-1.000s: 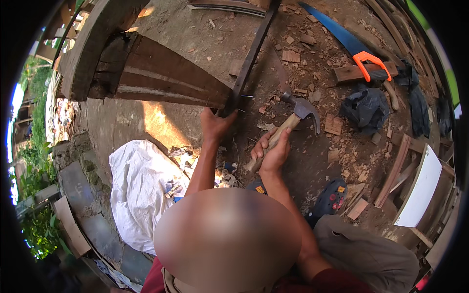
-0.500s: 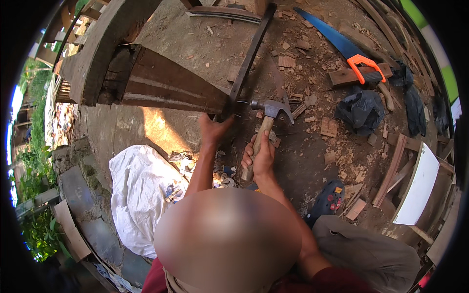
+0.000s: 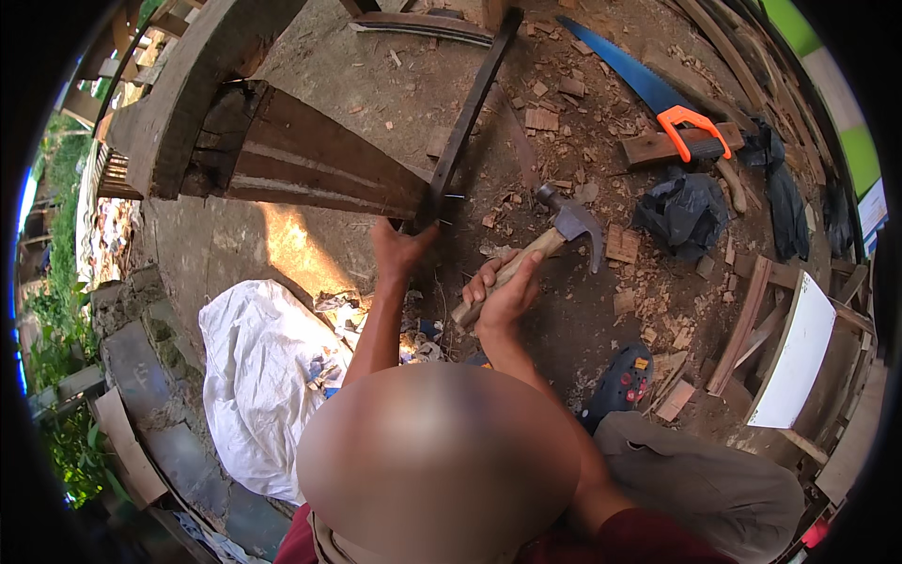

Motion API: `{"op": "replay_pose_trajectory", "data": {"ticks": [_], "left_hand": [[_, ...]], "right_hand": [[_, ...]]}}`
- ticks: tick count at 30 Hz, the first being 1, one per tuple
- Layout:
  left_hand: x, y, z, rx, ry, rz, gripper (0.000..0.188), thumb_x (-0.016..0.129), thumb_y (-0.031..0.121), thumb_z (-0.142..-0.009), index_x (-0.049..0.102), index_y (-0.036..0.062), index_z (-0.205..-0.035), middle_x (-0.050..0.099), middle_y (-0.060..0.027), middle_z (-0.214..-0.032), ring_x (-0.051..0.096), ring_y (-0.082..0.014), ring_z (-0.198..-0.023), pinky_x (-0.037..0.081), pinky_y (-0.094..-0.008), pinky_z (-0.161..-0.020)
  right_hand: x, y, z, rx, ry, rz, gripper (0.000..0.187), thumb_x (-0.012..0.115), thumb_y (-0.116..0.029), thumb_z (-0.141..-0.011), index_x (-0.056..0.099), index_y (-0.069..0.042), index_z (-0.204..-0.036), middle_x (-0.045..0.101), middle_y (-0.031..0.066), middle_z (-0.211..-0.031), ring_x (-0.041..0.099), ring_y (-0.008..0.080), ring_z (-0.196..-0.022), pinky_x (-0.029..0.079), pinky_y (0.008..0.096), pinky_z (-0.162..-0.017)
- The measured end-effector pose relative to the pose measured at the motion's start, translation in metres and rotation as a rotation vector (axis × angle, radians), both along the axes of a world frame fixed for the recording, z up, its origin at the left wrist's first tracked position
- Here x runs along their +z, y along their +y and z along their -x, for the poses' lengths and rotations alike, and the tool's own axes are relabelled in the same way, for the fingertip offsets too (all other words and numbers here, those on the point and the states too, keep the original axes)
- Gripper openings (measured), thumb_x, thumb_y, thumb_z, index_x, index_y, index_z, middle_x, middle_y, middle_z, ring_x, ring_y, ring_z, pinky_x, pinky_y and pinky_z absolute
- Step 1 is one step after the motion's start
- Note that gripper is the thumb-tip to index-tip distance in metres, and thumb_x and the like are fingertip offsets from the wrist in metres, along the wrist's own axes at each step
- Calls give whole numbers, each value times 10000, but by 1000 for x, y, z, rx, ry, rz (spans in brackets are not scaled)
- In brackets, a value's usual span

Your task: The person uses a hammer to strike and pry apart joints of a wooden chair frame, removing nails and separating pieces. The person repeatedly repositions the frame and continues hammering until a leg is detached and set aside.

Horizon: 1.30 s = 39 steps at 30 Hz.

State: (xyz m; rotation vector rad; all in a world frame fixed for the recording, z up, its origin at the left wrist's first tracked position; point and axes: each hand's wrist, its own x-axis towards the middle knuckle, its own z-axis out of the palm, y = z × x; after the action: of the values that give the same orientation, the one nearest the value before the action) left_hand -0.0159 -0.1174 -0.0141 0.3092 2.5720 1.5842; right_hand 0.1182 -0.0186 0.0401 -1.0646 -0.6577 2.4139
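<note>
My right hand (image 3: 507,289) is wrapped round the wooden handle of a claw hammer (image 3: 576,222). The hammer's head is to the right of the work, with its claw turned down and right. My left hand (image 3: 402,250) grips the near end of a long dark wooden strip (image 3: 476,101), where it meets the end of a brown wooden beam (image 3: 319,155). Part of that grip is hidden behind the wood. Two nails (image 3: 454,196) stick out of the strip's right side, just above my left hand and apart from the hammer.
A blue-bladed handsaw (image 3: 639,80) with an orange handle lies at the far right, by black plastic bags (image 3: 683,214). Wood chips litter the dirt floor. A white sack (image 3: 258,376) lies at left; a white panel (image 3: 795,352) leans among boards at right.
My right hand has swung the hammer away from the nails, its head moving right and down. My left hand stays on the wooden strip. The whole view has shifted slightly.
</note>
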Motion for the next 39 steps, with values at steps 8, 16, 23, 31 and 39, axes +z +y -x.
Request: {"op": "replay_pose_trajectory", "data": {"ticks": [8,16,23,31,39], "left_hand": [[3,-4,2,-39,72,47,445,864,156,-676,703,10,-1065,746,-131,-1026,712,-228,-947,546,-367,-861],[15,-2,3,-42,60,10,416,847,159,-693,704,1,-1051,747,-132,-1007,713,-222,-934,545,-366,-846],[9,-2,6,-54,47,-9,422,849,159,-691,706,7,-1058,747,-131,-1003,712,-223,-941,543,-362,-850],[5,-6,9,-47,65,56,445,867,177,-687,700,19,-1068,740,-125,-1032,704,-218,-971,539,-360,-868],[8,-6,5,-34,42,16,456,871,181,-687,696,-7,-1064,739,-145,-1033,706,-237,-976,537,-371,-880]], "right_hand": [[8,21,-2,-71,61,86,530,344,-628,-1024,453,-112,-984,418,14,-633,395,121,-430,371,312,-392],[-7,-9,-17,139,19,71,535,386,-648,-1003,465,-119,-975,426,24,-636,381,132,-404,368,319,-390],[-14,-15,3,324,4,118,549,363,-690,-987,454,-150,-951,404,12,-646,363,124,-425,344,315,-406],[-5,-22,-3,152,-24,59,549,404,-670,-988,443,-125,-949,420,21,-630,377,130,-411,359,312,-387],[1,-18,2,-267,45,252,545,387,-693,-979,449,-152,-965,424,17,-649,389,135,-420,356,303,-387]]}}
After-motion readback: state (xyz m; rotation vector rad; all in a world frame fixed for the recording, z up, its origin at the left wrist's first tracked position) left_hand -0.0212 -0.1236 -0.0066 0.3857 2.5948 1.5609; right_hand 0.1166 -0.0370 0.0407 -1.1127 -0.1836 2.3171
